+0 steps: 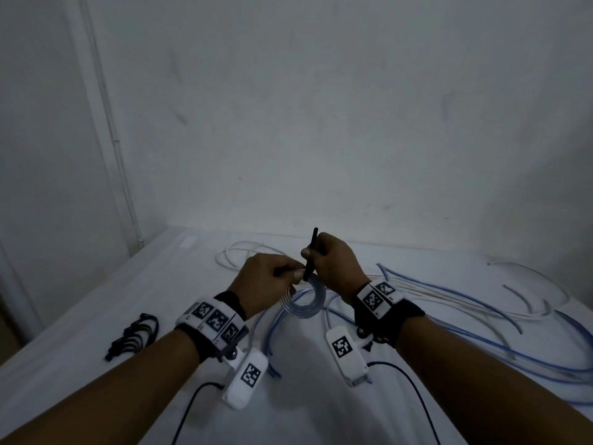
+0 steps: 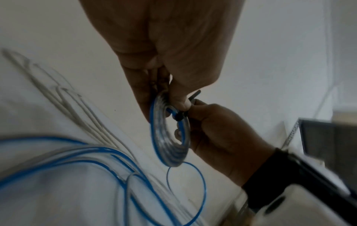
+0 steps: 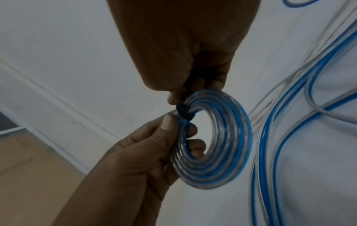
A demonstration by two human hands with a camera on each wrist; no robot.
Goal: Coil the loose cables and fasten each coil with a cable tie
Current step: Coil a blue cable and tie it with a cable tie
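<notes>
A small flat coil of clear-and-blue cable (image 1: 305,303) is held up above the white table (image 1: 96,300). My left hand (image 1: 288,274) grips the coil's left side, thumb on its face and fingers through the hole, plainly seen in the right wrist view around the coil (image 3: 231,137). A black cable tie (image 1: 310,252) wraps the coil's top; its band (image 3: 183,111) lies tight across the turns. My right hand (image 1: 317,255) pinches the tie's tail, which sticks upward. In the left wrist view the tie (image 2: 178,117) sits between both hands on the coil (image 2: 166,137).
A pile of black cable ties (image 1: 134,335) lies at the left near the table edge. Loose blue cables (image 1: 481,342) and white cables (image 1: 449,300) sprawl across the right half. Another white cable loop (image 1: 237,252) lies behind my hands, close to the wall.
</notes>
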